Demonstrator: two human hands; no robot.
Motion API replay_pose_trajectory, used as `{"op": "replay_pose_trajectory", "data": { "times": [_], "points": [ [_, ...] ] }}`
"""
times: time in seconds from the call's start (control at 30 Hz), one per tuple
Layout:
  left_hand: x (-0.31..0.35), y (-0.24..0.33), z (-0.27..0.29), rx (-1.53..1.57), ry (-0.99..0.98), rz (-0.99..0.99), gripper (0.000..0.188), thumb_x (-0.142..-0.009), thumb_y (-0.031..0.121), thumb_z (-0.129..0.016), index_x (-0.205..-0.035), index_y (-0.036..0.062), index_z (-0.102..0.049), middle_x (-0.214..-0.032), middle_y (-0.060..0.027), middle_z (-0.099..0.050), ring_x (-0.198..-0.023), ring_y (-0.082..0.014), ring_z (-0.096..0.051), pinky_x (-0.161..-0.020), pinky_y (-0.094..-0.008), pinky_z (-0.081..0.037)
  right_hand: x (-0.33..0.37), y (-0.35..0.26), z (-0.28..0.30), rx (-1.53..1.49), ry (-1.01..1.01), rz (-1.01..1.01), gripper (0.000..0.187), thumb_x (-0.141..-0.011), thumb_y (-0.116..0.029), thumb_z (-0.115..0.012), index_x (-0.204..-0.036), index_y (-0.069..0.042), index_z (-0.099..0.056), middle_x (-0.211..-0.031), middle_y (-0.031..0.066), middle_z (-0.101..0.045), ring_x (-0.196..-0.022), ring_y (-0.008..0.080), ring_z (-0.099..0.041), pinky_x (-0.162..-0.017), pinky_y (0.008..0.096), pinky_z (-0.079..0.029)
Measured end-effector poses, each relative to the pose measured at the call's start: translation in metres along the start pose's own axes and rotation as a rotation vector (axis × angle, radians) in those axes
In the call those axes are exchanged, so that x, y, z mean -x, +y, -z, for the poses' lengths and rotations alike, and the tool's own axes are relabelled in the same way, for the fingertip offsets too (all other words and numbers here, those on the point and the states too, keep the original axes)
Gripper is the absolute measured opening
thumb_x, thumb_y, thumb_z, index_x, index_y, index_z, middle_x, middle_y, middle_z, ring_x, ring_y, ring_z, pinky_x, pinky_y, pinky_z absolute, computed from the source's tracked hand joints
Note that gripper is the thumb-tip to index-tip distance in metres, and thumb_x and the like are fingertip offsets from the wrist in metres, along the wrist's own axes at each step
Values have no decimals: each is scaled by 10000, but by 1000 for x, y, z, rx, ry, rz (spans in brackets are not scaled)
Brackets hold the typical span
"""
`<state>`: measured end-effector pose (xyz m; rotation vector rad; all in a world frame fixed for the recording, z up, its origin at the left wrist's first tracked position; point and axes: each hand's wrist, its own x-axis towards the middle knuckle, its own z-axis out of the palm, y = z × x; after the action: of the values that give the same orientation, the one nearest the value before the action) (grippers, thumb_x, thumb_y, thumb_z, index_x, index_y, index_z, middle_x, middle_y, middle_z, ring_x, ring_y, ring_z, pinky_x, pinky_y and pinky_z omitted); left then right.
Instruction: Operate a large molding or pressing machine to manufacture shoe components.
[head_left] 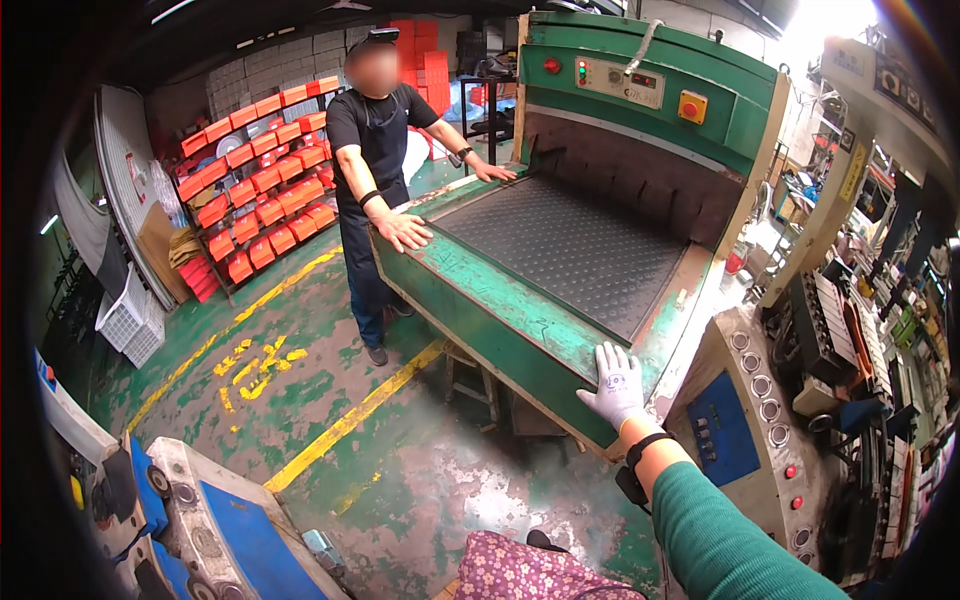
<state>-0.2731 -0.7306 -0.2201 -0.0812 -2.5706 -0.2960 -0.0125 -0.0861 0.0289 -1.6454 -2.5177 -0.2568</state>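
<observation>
My right hand (618,385), in a pale grey work glove, lies palm down on the near corner of a large green machine (460,290). Its fingers stretch out over the worn rim, thumb apart, and nothing is held. A dark band circles that wrist, below a green sleeve. Inside the rim lies a black studded mat (570,245), running back under a raised housing with knobs and buttons. My left hand is out of view. Across the machine's left corner stands a person (375,150) in a dark apron, both bare hands resting on the rim.
A grey control console (760,400) with round dials stands right of the machine, and another blue-faced console (240,530) at lower left. Behind the person is a rack of orange bins (265,185). A white basket (132,318) stands far left. Yellow lines (350,420) mark the green floor.
</observation>
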Motion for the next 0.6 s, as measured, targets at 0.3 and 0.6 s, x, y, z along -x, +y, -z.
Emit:
{"op": "replay_pose_trajectory", "data": {
  "times": [0.3,0.6],
  "points": [
    [-1,-15,-5,76,-24,66,191,-918,298,-618,-774,174,-638,-810,-35,-621,-845,-251,-645,-802,-485,-535,2,2,1,-4,17,15,976,-791,-555,-715,-1534,-53,-328,-1594,140,-347,-1490,299,-292,-1190,533,-221],
    [12,16,11,-158,-181,-117,200,-918,298,-622,-762,174,-633,-796,-35,-618,-819,-248,-649,-780,-477,-543,1,0,2,-17,-6,7,990,-793,-555,-716,-1545,-54,-313,-1603,143,-333,-1494,304,-284,-1199,539,-213]
  ]
}}
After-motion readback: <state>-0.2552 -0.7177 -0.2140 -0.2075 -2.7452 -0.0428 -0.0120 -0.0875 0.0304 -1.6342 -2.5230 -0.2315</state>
